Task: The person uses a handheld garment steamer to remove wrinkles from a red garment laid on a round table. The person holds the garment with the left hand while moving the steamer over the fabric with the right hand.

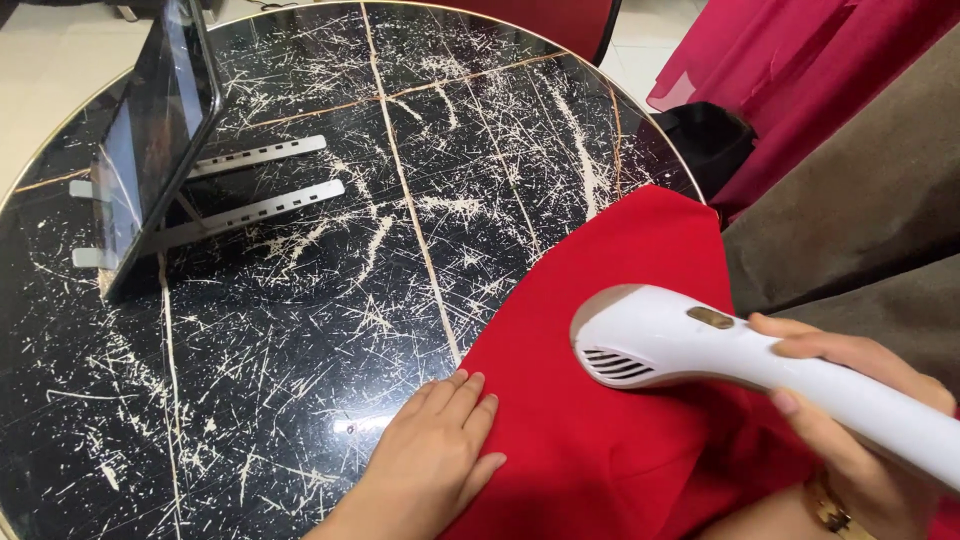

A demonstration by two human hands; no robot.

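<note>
Black marble with white veining forms the round worktop [300, 330]; the red cloth [600, 400] is the landmark. Well left of the cloth, a tablet [150, 140] leans on a metal stand [255, 185]. At the cloth's left edge the left hand [430, 460] lies flat, fingers [470, 405] spread open and pressing the hem. Over the cloth's middle hovers a white handheld steamer [690, 350], its long axis running toward the lower right, where the right hand [860, 420] wraps closed around the handle.
</note>
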